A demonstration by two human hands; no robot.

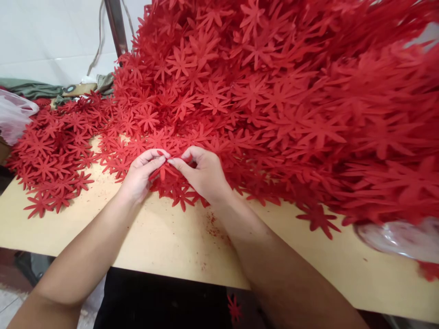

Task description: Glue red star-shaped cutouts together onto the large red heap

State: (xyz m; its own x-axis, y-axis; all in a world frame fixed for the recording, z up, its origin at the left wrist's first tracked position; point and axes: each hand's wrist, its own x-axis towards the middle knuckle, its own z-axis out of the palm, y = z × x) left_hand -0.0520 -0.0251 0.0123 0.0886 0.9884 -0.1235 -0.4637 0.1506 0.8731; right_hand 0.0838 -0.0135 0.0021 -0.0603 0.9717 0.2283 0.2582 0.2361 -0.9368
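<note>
Pinching one red flower cutout (167, 172) between them, the left hand (142, 173) and the right hand (202, 173) met fingertip to fingertip at the foot of the great heap of red flowers (274, 105), just above the wooden table (164, 237). Each hand was closed on the piece with thumb and forefinger. The thin petals looked easy to tear if the two hands pulled apart too hard. Neighbouring cutouts lay touching it and could have come up with it. The heap leaned steeply over the hands, so a nudge might have sent flowers sliding off the table edge, where one fallen flower (234, 309) already lay.
</note>
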